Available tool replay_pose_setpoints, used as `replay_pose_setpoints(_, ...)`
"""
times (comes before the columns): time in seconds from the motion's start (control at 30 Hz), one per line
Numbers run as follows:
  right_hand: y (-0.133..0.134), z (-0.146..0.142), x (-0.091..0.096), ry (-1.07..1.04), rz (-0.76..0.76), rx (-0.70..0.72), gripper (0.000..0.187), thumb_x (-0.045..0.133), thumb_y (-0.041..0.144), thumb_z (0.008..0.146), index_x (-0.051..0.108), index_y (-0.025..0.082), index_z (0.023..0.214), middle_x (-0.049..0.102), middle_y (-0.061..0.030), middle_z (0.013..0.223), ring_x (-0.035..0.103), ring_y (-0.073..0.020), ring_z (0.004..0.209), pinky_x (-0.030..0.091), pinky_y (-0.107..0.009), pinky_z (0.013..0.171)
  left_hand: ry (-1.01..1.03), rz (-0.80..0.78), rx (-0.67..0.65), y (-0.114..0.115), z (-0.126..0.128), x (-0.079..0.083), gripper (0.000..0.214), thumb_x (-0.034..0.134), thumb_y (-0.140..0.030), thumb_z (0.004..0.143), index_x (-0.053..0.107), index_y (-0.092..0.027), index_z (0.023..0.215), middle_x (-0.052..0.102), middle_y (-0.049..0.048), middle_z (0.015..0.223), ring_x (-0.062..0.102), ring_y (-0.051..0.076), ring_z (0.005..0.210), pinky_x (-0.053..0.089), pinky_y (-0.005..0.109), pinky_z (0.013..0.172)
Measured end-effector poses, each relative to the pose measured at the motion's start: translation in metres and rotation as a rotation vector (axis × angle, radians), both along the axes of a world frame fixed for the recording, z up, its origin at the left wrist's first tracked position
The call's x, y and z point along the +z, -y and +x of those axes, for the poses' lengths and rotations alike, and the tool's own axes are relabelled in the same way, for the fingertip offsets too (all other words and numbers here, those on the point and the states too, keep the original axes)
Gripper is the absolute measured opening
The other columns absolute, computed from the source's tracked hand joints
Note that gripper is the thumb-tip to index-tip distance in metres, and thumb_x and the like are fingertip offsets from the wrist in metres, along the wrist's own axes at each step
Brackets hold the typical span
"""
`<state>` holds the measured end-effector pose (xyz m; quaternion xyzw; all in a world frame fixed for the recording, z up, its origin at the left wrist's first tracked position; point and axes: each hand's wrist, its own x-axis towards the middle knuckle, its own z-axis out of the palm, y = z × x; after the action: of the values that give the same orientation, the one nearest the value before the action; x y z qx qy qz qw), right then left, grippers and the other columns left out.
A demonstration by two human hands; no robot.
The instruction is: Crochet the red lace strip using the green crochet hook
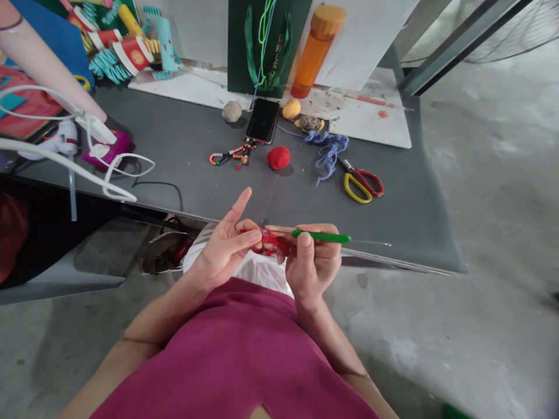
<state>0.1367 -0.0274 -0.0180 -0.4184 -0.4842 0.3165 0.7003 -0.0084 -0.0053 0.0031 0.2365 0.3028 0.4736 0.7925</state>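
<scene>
In the head view, the left hand (227,241) pinches one end of the red piece (271,240) between thumb and fingers, its index finger raised, while the right hand (313,259) is closed round the green hook (322,237) and seems to steady the piece's other end too. The piece sits on the wearer's side of the red ball (278,157), just off the table (209,192) edge, with a thin strand (271,198) running from ball to hands. The hook's bare tip points out past the right hand, away from the piece, so a careless turn of the wrist could snag the strand or jab something. As the right hand appears to manage both hook and piece, its grip on either could slip; a loose stitch might then pull out, though open loops are too small to make out. The ball rests free, and a sharp tug could roll it toward the edge, or leftward into the beads (231,155). To its right, the blue yarn (327,148) lies in a loose heap against the scissors (362,183); if the strand drifts that way, it could tangle there or catch on the handles. Behind the ball, the phone (262,119) lies close enough to be bumped should the ball roll back.
</scene>
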Motion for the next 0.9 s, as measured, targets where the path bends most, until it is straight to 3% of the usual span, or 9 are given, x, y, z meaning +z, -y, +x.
replay_pose_setpoints(0.1,-0.002,0.001,-0.003,-0.034,-0.009,0.047,0.005,0.053,0.034,0.109,0.058,0.032,0.107,0.079,0.0043,0.073,0.073,-0.0165,0.051,0.061,-0.028,0.048,0.016,-0.005,-0.014,-0.001,-0.002,0.000,0.111,0.096,-0.025,0.073,0.039,-0.034,0.167,0.065,-0.0113,0.069,0.062,0.008,0.064,0.051,0.023,0.068)
replay_pose_setpoints(0.33,-0.007,0.007,-0.006,-0.056,0.024,0.126,0.011,0.046,0.030,0.111,0.056,0.033,0.110,0.075,0.0047,0.070,0.076,-0.0179,0.057,0.065,-0.031,0.058,0.019,-0.026,-0.045,-0.002,-0.005,0.000,0.122,0.098,-0.026,0.071,0.028,-0.035,0.171,0.065,-0.0113,0.070,0.060,0.008,0.063,0.050,0.023,0.067)
replay_pose_setpoints(0.47,-0.008,0.009,-0.005,-0.061,-0.033,0.204,0.008,0.049,0.035,0.110,0.056,0.032,0.107,0.079,0.0036,0.074,0.074,-0.0175,0.054,0.059,-0.029,0.049,0.009,0.003,-0.035,-0.001,-0.002,-0.001,0.124,0.097,-0.025,0.072,0.024,-0.036,0.172,0.067,-0.0107,0.072,0.062,0.010,0.066,0.050,0.025,0.070)
replay_pose_setpoints(0.63,-0.009,0.003,-0.002,-0.047,-0.104,0.256,0.013,0.056,0.045,0.107,0.056,0.032,0.104,0.083,0.0035,0.083,0.060,-0.0109,0.038,0.035,-0.021,0.030,-0.001,0.042,-0.006,0.001,0.005,-0.003,0.122,0.097,-0.026,0.072,0.025,-0.039,0.171,0.070,-0.0094,0.078,0.064,0.012,0.068,0.051,0.029,0.071)
replay_pose_setpoints(0.8,-0.011,0.002,0.005,-0.182,-0.101,0.207,0.014,0.065,0.043,0.102,0.060,0.030,0.099,0.082,0.0042,0.076,0.046,-0.0071,0.033,0.033,-0.019,0.030,-0.088,0.083,0.037,-0.001,0.000,-0.002,0.119,0.097,-0.028,0.072,0.030,-0.036,0.170,0.074,-0.0062,0.086,0.065,0.012,0.074,0.052,0.028,0.079)
replay_pose_setpoints(0.9,-0.012,0.005,0.008,-0.240,-0.140,0.203,0.014,0.067,0.043,0.101,0.061,0.030,0.097,0.081,0.0050,0.073,0.035,-0.0057,0.030,0.030,-0.019,0.029,-0.141,0.136,0.126,-0.005,-0.008,-0.005,0.110,0.094,-0.040,0.076,0.035,-0.036,0.168,0.076,-0.0037,0.088,0.066,0.012,0.077,0.051,0.027,0.077)
